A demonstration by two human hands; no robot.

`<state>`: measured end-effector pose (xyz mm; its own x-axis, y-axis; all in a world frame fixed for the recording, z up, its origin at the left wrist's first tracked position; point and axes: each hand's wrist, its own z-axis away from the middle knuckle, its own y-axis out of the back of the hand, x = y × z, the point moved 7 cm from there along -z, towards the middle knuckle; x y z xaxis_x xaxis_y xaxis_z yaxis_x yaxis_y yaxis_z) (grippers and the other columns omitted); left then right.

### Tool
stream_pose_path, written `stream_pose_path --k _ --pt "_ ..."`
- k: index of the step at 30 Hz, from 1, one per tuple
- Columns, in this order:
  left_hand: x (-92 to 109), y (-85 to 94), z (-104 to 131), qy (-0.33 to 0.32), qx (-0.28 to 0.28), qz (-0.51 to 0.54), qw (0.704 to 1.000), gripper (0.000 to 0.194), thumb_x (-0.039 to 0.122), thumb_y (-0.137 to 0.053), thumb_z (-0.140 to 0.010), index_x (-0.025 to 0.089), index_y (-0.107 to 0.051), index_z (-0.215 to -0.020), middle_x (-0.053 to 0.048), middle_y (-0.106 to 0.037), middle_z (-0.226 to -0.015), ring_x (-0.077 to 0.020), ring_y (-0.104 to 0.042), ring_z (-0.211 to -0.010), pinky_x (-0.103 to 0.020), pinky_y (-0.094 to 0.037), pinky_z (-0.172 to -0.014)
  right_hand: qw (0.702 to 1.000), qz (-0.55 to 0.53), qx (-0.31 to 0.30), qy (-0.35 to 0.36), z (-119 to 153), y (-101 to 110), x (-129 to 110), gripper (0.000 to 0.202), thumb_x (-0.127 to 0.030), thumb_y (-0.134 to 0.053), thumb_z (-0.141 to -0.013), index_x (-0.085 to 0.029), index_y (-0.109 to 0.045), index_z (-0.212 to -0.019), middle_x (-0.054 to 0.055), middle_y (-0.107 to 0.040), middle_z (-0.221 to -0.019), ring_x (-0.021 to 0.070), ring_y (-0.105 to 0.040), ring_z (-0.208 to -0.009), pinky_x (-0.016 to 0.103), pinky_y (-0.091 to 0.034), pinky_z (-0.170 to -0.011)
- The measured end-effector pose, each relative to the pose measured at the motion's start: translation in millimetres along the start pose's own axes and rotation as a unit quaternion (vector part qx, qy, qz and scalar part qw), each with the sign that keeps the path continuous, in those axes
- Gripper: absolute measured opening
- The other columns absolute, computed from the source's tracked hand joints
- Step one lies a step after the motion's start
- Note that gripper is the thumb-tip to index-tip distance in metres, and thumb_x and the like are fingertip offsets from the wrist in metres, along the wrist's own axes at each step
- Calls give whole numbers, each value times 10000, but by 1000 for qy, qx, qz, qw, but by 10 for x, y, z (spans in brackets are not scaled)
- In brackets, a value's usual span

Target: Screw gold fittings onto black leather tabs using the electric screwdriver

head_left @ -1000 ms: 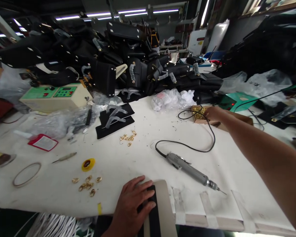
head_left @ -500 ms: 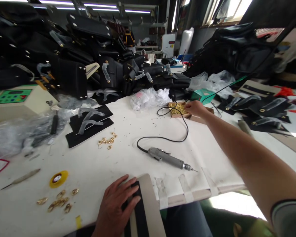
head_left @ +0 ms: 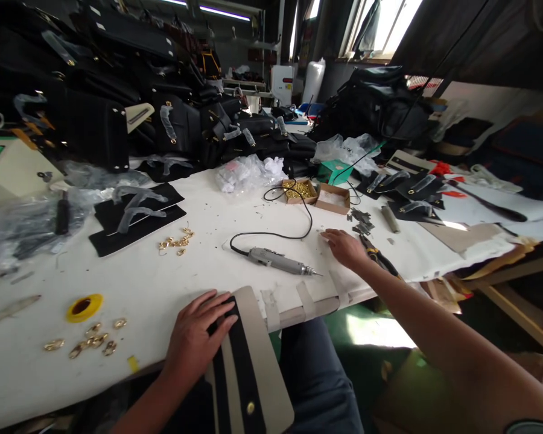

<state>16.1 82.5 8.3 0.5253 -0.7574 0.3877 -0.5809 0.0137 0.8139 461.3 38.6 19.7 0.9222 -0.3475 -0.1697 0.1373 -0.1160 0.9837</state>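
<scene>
My left hand [head_left: 199,331] lies with fingers spread on a beige panel [head_left: 257,343] with black strips, which overhangs the table's front edge. A small gold fitting [head_left: 250,408] shows on one strip. Over the white table, my right hand [head_left: 344,246] has its fingertips close together near the surface; anything between them is too small to make out. Left of it lies a grey electric screwdriver [head_left: 280,261], its bit toward the right. Behind are a small box of gold pieces [head_left: 298,190] and an open cardboard box [head_left: 332,199].
Pliers [head_left: 380,256] and dark metal plates [head_left: 362,221] lie right of my right hand. Gold clasps [head_left: 90,342], yellow tape [head_left: 84,308] and black pieces [head_left: 138,229] are at left. Black bags [head_left: 181,123] are piled behind. A cord loops across the table.
My right hand has come back from the box of gold pieces toward the table's front. The view has shifted to the right, and more of the beige panel shows under my left hand.
</scene>
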Motion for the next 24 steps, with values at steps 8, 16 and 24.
stream_pose_path --k 8,16,24 --pt "29 17 -30 -6 18 22 1000 304 517 -639 -996 311 -810 -1139 -20 -798 -1261 -315 -682 -1264 -527 -585 -1061 998 -28 54 -20 542 77 70 343 -307 -516 -1025 -234 -801 -1200 78 -762 -1317 246 -677 -1235 364 -507 -1082" --pt "34 19 -46 -8 15 21 1000 290 518 -653 -986 323 -811 -1133 -9 -797 -1265 -325 -682 -1264 -530 -587 -1051 990 -34 71 -119 364 213 360 308 -355 -565 -984 -243 -812 -1130 59 -801 -1152 218 -728 -1002 295 -508 -853" --pt "36 22 -35 -3 14 23 1000 305 526 -640 -992 319 -812 -1136 -11 -798 -1261 -319 -682 -1263 -529 -585 -1055 984 -20 57 -170 -9 69 258 370 -506 -569 -958 -261 -828 -1055 73 -815 -1081 246 -716 -937 301 -449 -716"
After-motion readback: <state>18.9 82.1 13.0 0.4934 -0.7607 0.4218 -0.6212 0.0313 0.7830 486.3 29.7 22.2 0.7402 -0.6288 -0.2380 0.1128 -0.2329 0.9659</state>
